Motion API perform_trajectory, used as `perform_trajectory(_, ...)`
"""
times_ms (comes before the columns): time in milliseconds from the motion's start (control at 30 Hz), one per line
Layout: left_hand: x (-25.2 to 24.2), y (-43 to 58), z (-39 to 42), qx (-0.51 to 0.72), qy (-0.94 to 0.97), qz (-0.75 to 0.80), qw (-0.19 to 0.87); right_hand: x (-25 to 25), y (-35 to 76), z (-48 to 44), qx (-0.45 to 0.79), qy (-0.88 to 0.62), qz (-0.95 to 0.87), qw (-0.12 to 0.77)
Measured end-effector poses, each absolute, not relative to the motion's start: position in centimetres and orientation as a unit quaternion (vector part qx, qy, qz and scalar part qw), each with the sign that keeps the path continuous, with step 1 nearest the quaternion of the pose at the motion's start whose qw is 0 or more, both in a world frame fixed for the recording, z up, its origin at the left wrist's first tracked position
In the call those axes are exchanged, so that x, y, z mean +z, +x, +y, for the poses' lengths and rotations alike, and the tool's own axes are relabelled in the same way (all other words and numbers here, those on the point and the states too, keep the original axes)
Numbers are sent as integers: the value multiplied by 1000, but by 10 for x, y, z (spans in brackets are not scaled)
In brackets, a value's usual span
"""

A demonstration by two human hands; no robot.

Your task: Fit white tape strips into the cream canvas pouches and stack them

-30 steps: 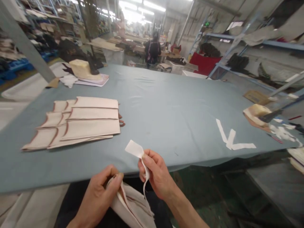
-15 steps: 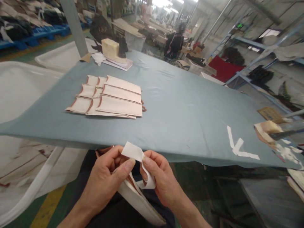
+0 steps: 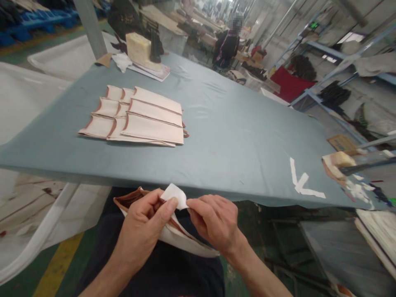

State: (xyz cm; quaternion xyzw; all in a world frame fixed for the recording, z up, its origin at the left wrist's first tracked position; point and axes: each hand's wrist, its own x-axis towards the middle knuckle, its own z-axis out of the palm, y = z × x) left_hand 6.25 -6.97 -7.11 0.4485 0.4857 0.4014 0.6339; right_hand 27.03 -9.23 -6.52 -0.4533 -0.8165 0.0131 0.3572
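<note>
A small white strip [image 3: 173, 194] is stretched between my two hands at the table's near edge. My left hand [image 3: 147, 220] pinches its left part between thumb and forefinger. With its fingertips closed, my right hand [image 3: 215, 218] grips the strip's right end. Under both hands, on my lap, lies a cream pouch [image 3: 185, 242] with brown edging, its mouth open toward the left. The other fingers of my left hand are at the pouch, partly hidden. Cream pieces with brown edges [image 3: 154, 126] lie in overlapping rows on the blue-grey table [image 3: 229, 152].
White strips [image 3: 305, 185] lie on the table at the right, near a yellowish block [image 3: 342, 159] and scraps. Another block [image 3: 138, 48] stands at the back left. White bins [image 3: 18, 95] are at the left. A person [image 3: 227, 45] sits in the background.
My right hand has turned over, knuckles up, and moved slightly right. The long loop of white strip that hung below it no longer shows. More of the pouch's brown-lined mouth is visible.
</note>
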Motion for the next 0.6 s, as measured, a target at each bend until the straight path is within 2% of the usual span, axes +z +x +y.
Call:
perform_trajectory(67,-73,60,-72,411,453,484,626,-66,268,-93,39,-461,-789,405)
perform_trajectory(133,-73,58,-74,410,465,477,624,-66,264,-93,133,-491,-732,453)
perform_trajectory(233,-66,56,-73,398,500,483,598,-61,254,-88,302,-511,-661,459)
perform_trajectory(333,-57,56,-71,400,549,487,549,-61,238,-80,417,-481,-613,468)
perform_trajectory(433,-56,54,-71,402,548,497,539,-69,220,-75,449,-474,-548,522)
perform_trajectory(600,-81,43,-78,452,466,545,531,-87,203,-83,411,-517,-478,579)
